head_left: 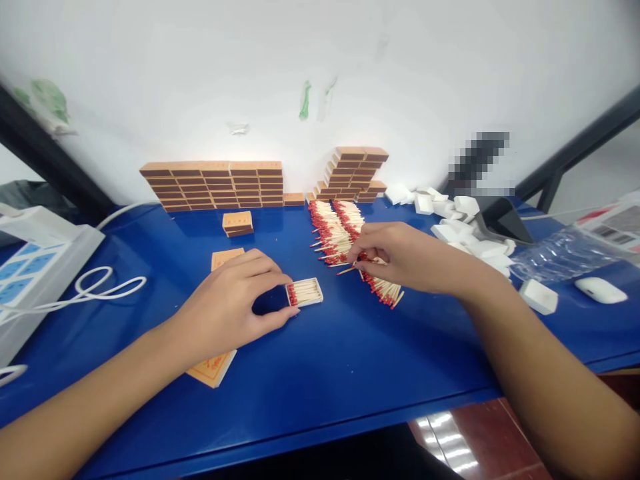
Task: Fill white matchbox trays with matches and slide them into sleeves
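In the head view, the left hand (235, 293) reached over a blue table (320, 387) with its thumb and forefinger curved apart, the tips pinching the left end of a small white tray (311, 304) from its two long sides. The tray lay flat in the middle of the table, between the two hands, with a layer of matches (306, 291) in it, their red heads mostly toward the left hand.

The right hand (400, 257) was bent over the near part of a large heap of loose matches (327, 233), its fingertips drawn together on a single match (345, 271). That match pointed left, a little apart from the tray.

Orange card pieces (215, 370) showed from beneath the left hand and wrist, and a little pair of stacked matchboxes (237, 223) stood just beyond them. Farther back, a long block of matchboxes (215, 187) stood in front of the white wall (200, 73), with a stepped stack of matchboxes (353, 170) to its right, behind the heap.

Many white trays (460, 227) lay jumbled at the right, near a rounded white case (600, 290) and some clear plastic (565, 257). At the far left were a power strip (30, 267) and a looped white cable (113, 275).
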